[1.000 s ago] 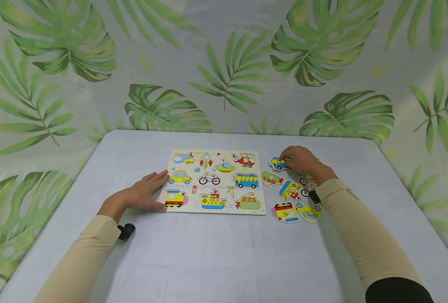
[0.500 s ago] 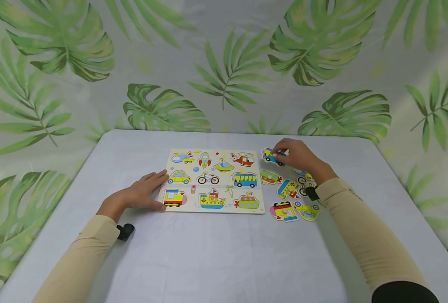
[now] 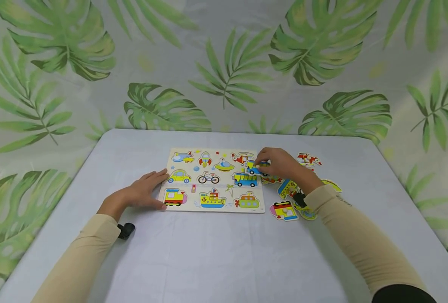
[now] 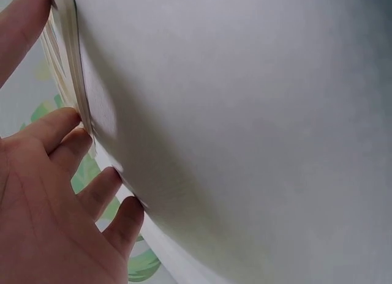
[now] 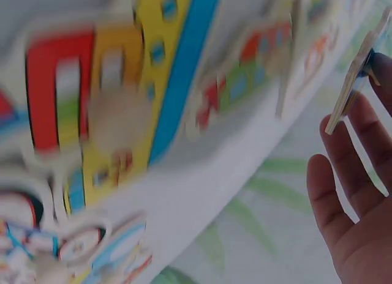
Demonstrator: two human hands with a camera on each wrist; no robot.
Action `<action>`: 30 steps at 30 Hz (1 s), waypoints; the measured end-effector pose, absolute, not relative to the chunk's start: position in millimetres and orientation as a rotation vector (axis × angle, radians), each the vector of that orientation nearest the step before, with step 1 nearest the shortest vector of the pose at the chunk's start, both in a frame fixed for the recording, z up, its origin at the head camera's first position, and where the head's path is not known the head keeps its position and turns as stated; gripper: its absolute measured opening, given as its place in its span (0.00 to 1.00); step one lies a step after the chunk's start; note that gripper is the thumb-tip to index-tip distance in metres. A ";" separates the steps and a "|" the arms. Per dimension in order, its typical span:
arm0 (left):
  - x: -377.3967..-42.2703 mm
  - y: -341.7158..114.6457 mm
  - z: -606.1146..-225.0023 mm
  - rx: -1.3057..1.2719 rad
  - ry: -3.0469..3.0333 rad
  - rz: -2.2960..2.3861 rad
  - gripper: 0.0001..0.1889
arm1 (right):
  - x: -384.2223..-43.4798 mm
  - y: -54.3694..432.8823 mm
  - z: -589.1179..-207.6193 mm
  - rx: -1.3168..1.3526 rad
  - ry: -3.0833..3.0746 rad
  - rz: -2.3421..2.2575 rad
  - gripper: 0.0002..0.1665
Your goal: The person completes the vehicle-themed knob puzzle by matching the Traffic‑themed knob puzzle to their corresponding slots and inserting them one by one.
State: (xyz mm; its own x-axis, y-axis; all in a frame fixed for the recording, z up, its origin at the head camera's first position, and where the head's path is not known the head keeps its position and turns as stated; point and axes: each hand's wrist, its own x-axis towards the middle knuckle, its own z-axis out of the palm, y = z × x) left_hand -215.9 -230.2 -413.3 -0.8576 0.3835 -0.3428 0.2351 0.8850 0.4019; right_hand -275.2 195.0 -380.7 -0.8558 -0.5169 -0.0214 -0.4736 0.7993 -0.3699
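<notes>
A flat wooden puzzle board (image 3: pixel 192 203) with colourful vehicle pictures lies on the table. At its left side my left hand (image 3: pixel 144 191) rests with fingers spread, fingertips along the board's edge; the left wrist view shows those fingers (image 4: pixel 73 143) fairly straight. My right hand (image 3: pixel 278 162) pinches a blue-and-yellow bus puzzle piece (image 3: pixel 251 169) over the board's right part, slightly above the printed bus (image 3: pixel 245 181). Seen edge-on in the right wrist view, the bus piece (image 5: pixel 350 82) stands tilted between thumb and fingers. Part of it is hidden behind the fingers.
Loose pieces lie right of the board: a ship (image 3: pixel 286 189), a train (image 3: pixel 283 211), a helicopter (image 3: pixel 309 159) and several more, some under the right forearm. A leaf-patterned cloth (image 3: pixel 239 118) hangs behind the white table (image 3: pixel 208 256).
My right hand has lifted the bus piece from the pile's far side and carried it left over the board, uncovering the helicopter piece. The left hand has stayed put.
</notes>
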 end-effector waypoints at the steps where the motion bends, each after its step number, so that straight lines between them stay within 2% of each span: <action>1: -215.5 -230.4 -413.8 0.451 2.631 0.484 0.54 | -272.8 191.0 -382.6 -0.807 2.850 -0.518 0.10; 10: -216.3 -231.3 -412.9 0.474 2.634 0.492 0.53 | -261.7 164.9 -390.4 -0.925 2.801 -0.425 0.08; 30: -216.6 -229.7 -413.1 0.442 2.631 0.479 0.53 | -268.1 155.2 -400.5 -0.816 2.789 -0.338 0.10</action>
State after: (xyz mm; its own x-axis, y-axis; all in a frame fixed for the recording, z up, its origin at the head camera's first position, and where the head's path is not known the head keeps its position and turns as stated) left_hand -216.6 -229.7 -413.1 -0.8577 0.3759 -0.3508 0.2280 0.8896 0.3957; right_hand -268.1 155.2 -400.5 -0.8229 -0.5504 -0.1409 -0.5009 0.8198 -0.2775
